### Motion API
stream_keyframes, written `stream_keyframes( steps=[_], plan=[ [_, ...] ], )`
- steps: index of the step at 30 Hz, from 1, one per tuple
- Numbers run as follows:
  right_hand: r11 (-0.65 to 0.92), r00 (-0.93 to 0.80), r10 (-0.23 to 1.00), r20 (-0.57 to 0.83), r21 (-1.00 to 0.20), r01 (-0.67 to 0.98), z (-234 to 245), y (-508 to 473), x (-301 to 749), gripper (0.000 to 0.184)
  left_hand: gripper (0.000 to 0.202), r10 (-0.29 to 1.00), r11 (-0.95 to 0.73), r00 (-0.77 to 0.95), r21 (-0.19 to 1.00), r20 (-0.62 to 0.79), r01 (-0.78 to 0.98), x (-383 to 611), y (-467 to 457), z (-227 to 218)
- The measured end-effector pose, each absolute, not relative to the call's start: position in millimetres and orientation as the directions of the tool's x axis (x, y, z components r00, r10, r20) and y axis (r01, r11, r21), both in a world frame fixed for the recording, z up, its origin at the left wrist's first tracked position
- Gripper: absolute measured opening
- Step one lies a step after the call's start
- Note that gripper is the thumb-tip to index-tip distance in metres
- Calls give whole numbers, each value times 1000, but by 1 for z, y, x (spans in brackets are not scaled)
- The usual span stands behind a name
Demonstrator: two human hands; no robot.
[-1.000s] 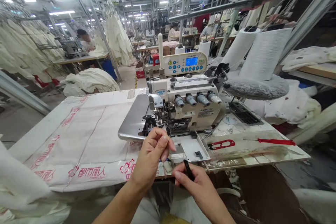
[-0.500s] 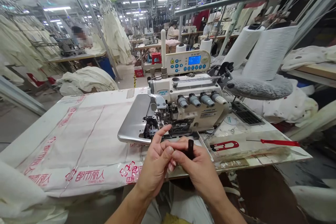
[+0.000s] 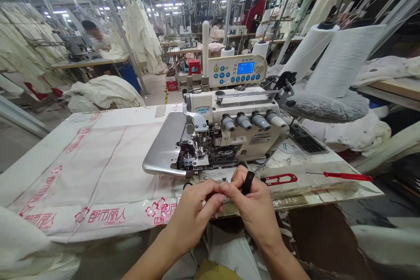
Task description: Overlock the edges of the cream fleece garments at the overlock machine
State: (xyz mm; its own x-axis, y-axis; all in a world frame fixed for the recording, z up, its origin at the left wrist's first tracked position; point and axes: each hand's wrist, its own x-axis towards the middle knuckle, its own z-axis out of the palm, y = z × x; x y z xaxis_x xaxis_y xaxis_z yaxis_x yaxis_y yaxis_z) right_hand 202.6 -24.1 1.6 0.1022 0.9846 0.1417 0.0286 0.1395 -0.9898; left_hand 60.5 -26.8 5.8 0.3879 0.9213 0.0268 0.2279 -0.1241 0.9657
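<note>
My left hand [image 3: 198, 208] and my right hand [image 3: 256, 208] meet fingertip to fingertip in front of the overlock sewing machine [image 3: 236, 122]. Both are closed in a pinch, and whatever sits between the fingertips is too small or hidden to make out. A black band [image 3: 248, 182] wraps a finger of my right hand. Behind the hands, the machine's lower front stands open, with its metal loopers [image 3: 226, 154] showing. Right of my right hand, red thread snips [image 3: 282, 179] lie on the table, partly covered by that hand.
A red-handled tool with a thin metal shaft [image 3: 348, 176] lies at the table's right. Plastic with red print covers the table's left side [image 3: 98, 175]. White thread cones [image 3: 351, 61] stand at right behind a grey fuzzy pad [image 3: 328, 107]. Another person [image 3: 98, 37] sits far left.
My left index finger, raised before, has curled in to the pinch. The right fingers have bunched up, and both hands appear slightly lower. The view has shifted a little.
</note>
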Motion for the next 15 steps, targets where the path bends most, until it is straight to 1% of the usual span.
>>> stream_keyframes(
  steps=[2, 4, 5, 7, 9, 10, 12, 13, 15],
  plan=[
    [153, 103, 982, 156, -988, 38, 0, -23, 202, 42, 23, 923, -88, 385, 979, 10, 185, 63, -26, 6],
    [139, 123, 982, 141, -990, 24, -1, -21, 204, 40, 24, 938, -13, 347, 997, -16, 80, 67, -25, 5],
    [121, 134, 984, 117, -992, -22, -2, -20, 206, 37, 24, 951, 19, 309, 1000, -23, 17, 70, -25, 3],
    [91, 174, 983, 60, -980, -176, -2, -18, 212, 32, 25, 979, 47, 204, 994, -26, -97, 75, -24, -1],
    [120, 234, 971, 50, -948, -294, 0, -19, 220, 40, 25, 996, 31, 90, 985, -16, -171, 80, -23, -5],
    [153, 270, 960, 68, -939, -307, 1, -20, 224, 42, 25, 999, 16, 43, 981, -8, -196, 82, -23, -7],
    [193, 330, 939, 96, -942, -276, 2, -23, 230, 43, 25, 1000, -12, -28, 972, 5, -236, 86, -23, -10],
    [197, 358, 929, 90, -941, -276, 2, -25, 231, 43, 25, 998, -24, -54, 967, 11, -255, 87, -23, -12],
    [183, 400, 916, 32, -921, -344, 2, -28, 229, 46, 25, 995, -40, -101, 959, 13, -279, 90, -23, -13]
  ],
)
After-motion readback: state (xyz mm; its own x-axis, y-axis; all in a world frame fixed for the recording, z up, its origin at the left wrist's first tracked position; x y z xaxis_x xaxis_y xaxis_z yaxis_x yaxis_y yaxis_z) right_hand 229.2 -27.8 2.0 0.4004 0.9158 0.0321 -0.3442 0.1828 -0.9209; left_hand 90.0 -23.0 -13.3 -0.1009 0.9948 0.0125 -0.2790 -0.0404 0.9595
